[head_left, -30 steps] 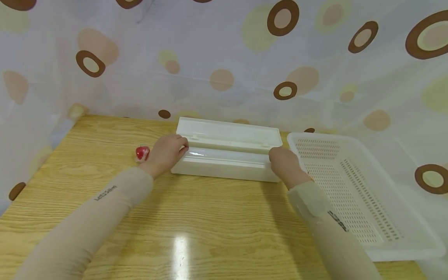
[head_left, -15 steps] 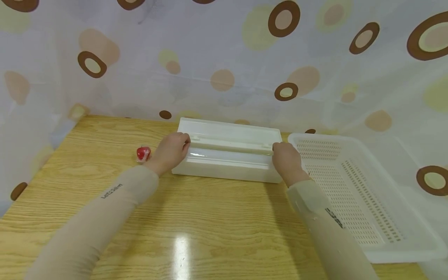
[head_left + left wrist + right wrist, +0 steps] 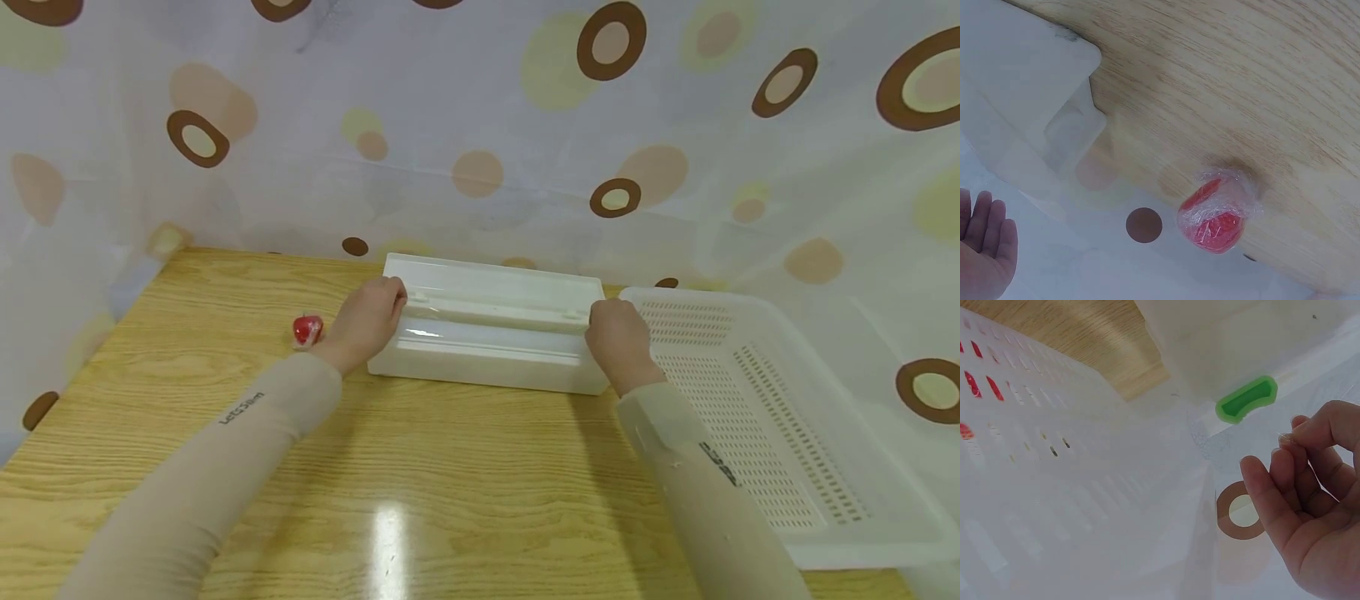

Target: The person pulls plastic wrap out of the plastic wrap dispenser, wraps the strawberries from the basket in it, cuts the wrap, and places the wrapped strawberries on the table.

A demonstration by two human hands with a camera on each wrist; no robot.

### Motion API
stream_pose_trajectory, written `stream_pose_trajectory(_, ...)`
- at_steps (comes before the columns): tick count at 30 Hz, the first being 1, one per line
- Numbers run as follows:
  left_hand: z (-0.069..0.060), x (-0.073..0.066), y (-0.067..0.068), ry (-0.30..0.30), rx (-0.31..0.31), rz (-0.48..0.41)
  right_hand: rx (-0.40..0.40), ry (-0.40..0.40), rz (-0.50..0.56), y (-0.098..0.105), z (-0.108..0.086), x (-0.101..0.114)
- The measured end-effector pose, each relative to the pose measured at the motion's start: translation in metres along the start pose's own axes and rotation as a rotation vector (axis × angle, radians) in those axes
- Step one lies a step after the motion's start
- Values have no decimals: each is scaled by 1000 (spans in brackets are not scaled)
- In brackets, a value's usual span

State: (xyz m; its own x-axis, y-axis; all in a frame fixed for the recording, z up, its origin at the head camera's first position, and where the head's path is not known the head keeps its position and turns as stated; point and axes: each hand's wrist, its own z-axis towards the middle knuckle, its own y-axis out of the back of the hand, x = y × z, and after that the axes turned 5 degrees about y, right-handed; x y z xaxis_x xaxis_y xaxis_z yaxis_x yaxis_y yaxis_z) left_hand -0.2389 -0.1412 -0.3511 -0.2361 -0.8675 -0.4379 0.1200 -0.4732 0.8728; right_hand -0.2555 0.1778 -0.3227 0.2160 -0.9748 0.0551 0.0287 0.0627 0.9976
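A long white box [image 3: 487, 372] stands on the table, its lid [image 3: 495, 283] tipped back and glossy clear film [image 3: 450, 329] across its top. My left hand [image 3: 366, 323] pinches the film above the box's left end, fingers curled; its pinch is out of sight in the left wrist view, where only part of the hand [image 3: 988, 250] shows. My right hand [image 3: 621, 346] is above the right end. The right wrist view shows that hand [image 3: 1316, 500] pinching a thin clear edge between thumb and finger, close to a green piece [image 3: 1247, 400] on the box end.
A red item in clear wrap [image 3: 307, 329] lies left of the box, beside my left wrist. To the right stands a white slotted basket [image 3: 862, 546], close to my right forearm. A dotted curtain [image 3: 480, 100] hangs behind the wooden table [image 3: 465, 475].
Both hands have moved up slightly, away from the box's front and towards the raised lid, while pinching the film. The box has hardly moved.
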Motion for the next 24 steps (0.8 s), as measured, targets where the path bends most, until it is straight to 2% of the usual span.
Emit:
stream_pose_trajectory(6, 2, -1, 3, 6, -17, -12, -48, 12, 0, 3, 0, -2)
stream_pose_trajectory(11, 5, -2, 6, 7, -27, -31, -73, -15, 33, 8, -1, -3)
stream_pose_trajectory(19, 9, -5, 13, 37, -35, -73, -48, -157, 72, 14, 3, -1)
stream_pose_trajectory(24, 10, -7, 18, 60, -23, -91, -113, -160, 208, 21, 1, 1)
